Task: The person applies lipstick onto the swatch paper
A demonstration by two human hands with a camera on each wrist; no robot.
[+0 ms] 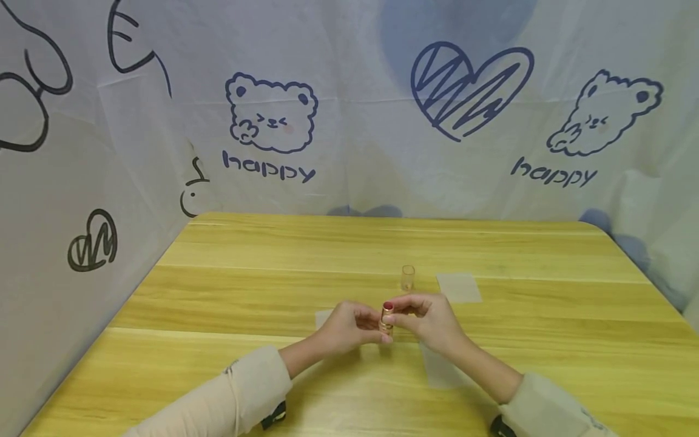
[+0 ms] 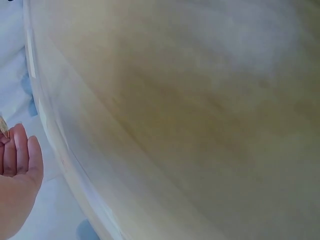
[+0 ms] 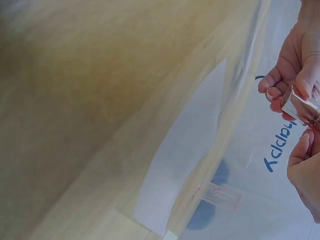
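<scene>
Left hand [image 1: 349, 328] and right hand [image 1: 428, 318] meet at one lipstick [image 1: 387, 318], both pinching it between thumb and fingers: the left low on the gold base, the right higher up, just under the red tip. Held upright or nearly so, it appears to be raised off the tabletop [image 1: 218, 291], about midway between the left and right edges and well in from the far edge. The split grip probably lets one hand steady the base while the other controls the upper part, and it leaves the red tip clear of fingers. A clear cap [image 1: 408, 278] stands just beyond the right hand, toward the far edge, seemingly with its open end up, presumably set aside within easy reach. Right of it lies a pale paper square [image 1: 459, 287], toward the tabletop's right edge; another pale sheet [image 1: 445, 367] lies partly hidden by the right forearm, and a third piece [image 1: 323, 318] peeks out behind the left hand. Both forearms, in cream sleeves [image 1: 262, 373], slant inward from the lower corners of the head view, wrists angled so that the fingertips face each other.
</scene>
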